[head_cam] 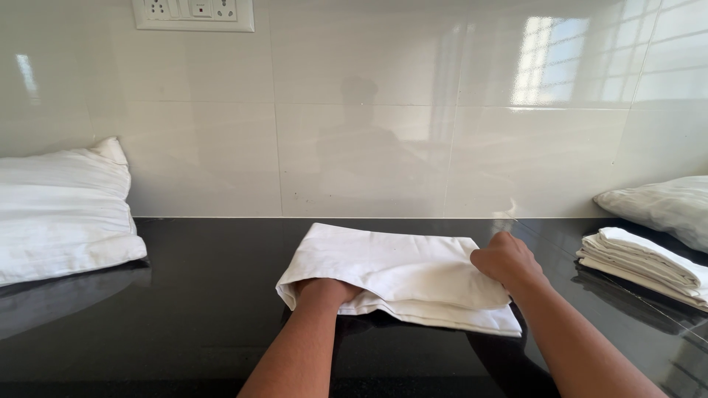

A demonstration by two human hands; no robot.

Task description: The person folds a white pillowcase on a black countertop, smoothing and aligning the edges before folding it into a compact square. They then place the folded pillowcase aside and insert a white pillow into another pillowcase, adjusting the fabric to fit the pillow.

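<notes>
Left grip (324, 290) buried in folded white cloth (398, 273), unclear | right grip (505, 259) pinching cloth edge

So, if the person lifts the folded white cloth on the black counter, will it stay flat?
Probably not: the folded cloth looks soft and would droop. It seems light. On the glossy counter it may slide when the left hand or right hand pushes.

A plain white folded cloth (402, 276) is seen at the frame's centre on a glossy black countertop (199, 309). White pillows with faint woven stripes are shown at far left (63, 210) and far right (660, 206). A white stack of folded cloths (641, 262) is seen at right. Pale grey-white tiles (369, 110) and a white socket plate (193, 13) are seen above.
</notes>
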